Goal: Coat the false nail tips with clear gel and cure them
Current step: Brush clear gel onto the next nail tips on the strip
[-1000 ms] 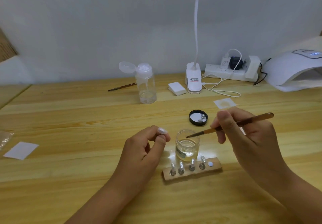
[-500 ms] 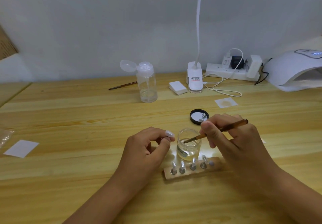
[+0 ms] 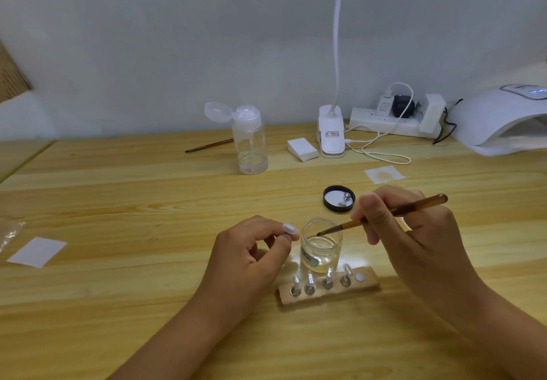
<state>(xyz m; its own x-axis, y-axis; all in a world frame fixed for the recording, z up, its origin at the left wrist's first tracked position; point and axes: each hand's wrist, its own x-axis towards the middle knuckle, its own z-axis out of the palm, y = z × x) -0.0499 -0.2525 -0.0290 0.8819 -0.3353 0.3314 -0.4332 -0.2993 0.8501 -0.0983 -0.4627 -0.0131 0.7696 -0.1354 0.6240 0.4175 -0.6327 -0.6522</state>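
Your left fingers (image 3: 279, 248) pinch one nail tip (image 3: 290, 228), just left of the glass jar (image 3: 321, 249). Your right fingers (image 3: 377, 212) grip the brush (image 3: 420, 205), with its bristles inside the jar mouth above the clear gel. Wooden holder (image 3: 367, 286) in front of the jar: four tips upright. Black lid (image 3: 331, 202) behind it holds one metal stand. Pump bottle (image 3: 250, 143): cap flipped open, little liquid. Cure lamp (image 3: 497, 119) far right on the tabletop (image 3: 118, 305).
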